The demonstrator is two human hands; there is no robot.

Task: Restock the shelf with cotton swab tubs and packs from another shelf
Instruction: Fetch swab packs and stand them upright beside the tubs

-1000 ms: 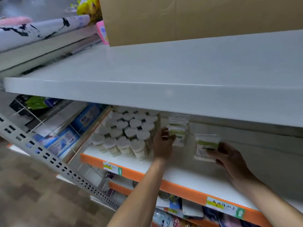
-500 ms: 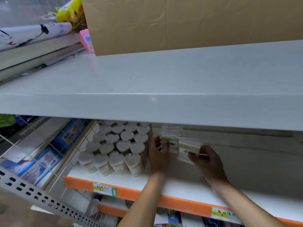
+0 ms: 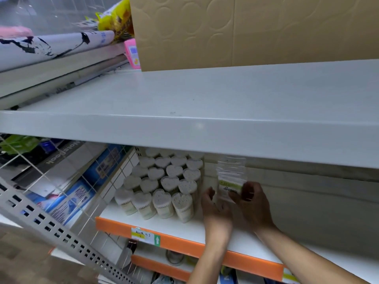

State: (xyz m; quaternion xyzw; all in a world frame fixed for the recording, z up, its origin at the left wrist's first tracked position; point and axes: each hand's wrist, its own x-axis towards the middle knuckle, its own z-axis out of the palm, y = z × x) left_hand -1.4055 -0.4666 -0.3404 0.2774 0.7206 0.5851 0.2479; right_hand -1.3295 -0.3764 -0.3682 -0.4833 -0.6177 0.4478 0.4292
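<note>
Several heart-shaped cotton swab tubs (image 3: 164, 187) stand in rows on the white shelf with an orange front edge (image 3: 184, 245), at its left end. Just right of them, clear cotton swab packs (image 3: 230, 177) with green labels stand upright in a stack. My right hand (image 3: 253, 203) pinches the front pack from the right side. On the stack's left, my left hand (image 3: 213, 208) is cupped with curled fingers, between the packs and the tubs; whether it touches the packs is unclear.
A wide white shelf (image 3: 205, 128) overhangs just above the hands. A cardboard box (image 3: 246, 31) sits on it. A wire grid divider (image 3: 67, 181) with notebooks and blue packs lies left of the tubs. A lower orange-edged shelf (image 3: 164, 267) holds small goods.
My right hand carried a swab pack leftward and set it against the stack beside the tubs. My left hand dropped slightly and stays left of the stack. The camera moved closer and lower.
</note>
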